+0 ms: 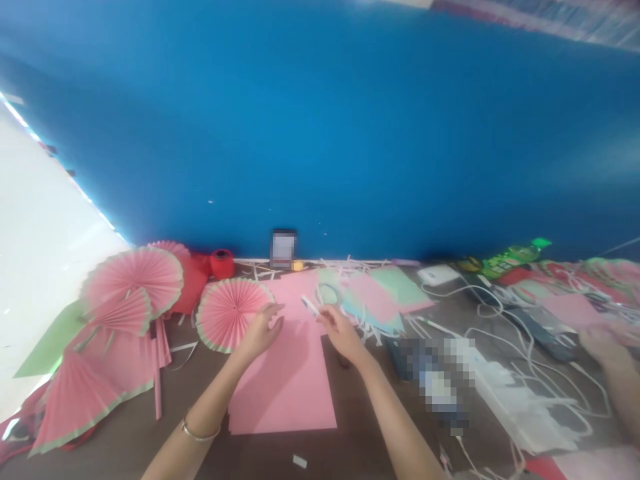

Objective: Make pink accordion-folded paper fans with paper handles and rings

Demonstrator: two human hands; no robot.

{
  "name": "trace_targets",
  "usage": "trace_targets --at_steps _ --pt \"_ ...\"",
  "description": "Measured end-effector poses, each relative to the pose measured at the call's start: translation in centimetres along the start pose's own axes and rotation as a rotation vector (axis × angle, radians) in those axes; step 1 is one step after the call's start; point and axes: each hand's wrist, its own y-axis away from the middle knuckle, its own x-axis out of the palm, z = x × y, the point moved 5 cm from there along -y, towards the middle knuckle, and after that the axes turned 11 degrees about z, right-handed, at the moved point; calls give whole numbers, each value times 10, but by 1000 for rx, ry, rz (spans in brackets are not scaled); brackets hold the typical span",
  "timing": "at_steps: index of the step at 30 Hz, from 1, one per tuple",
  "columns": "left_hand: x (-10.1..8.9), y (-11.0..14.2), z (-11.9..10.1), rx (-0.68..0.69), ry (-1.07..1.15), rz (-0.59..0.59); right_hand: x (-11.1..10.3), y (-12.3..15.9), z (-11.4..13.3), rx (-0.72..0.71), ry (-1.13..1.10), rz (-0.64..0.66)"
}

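My left hand (262, 329) is held over pink paper sheets (285, 393), its fingers apart and nothing in them. Just left of it lies a round pleated pink paper fan (233, 313) with a pale green rim. My right hand (343, 331) is closed on a slim white stick with a blue part (311, 307), whose kind I cannot make out. The stick points up and left over the far part of the pink sheets. Beyond that hand are a clear tape roll (327, 294) and pink and green paper pieces (395, 290).
More pleated fans (133, 280) are heaped on the left, near a red roll (222, 264). A phone-like device (283, 249) leans against the blue wall (320, 133). Rightward lie a power strip (520, 400), white cables and a green bottle (515, 260). Another person's hand (607, 350) is far right.
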Motion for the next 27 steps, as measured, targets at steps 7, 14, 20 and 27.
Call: trace_targets --at_steps 7,14,20,27 --pt "-3 -8 -42 98 211 216 -8 16 16 1 -417 23" --pt "-2 5 -53 100 335 323 -8 24 31 -26 -251 -278" --pt "-2 11 -65 188 82 264 -10 25 50 -71 -187 -320" --pt "6 25 -62 262 -245 239 -2 21 44 -76 -459 -297"
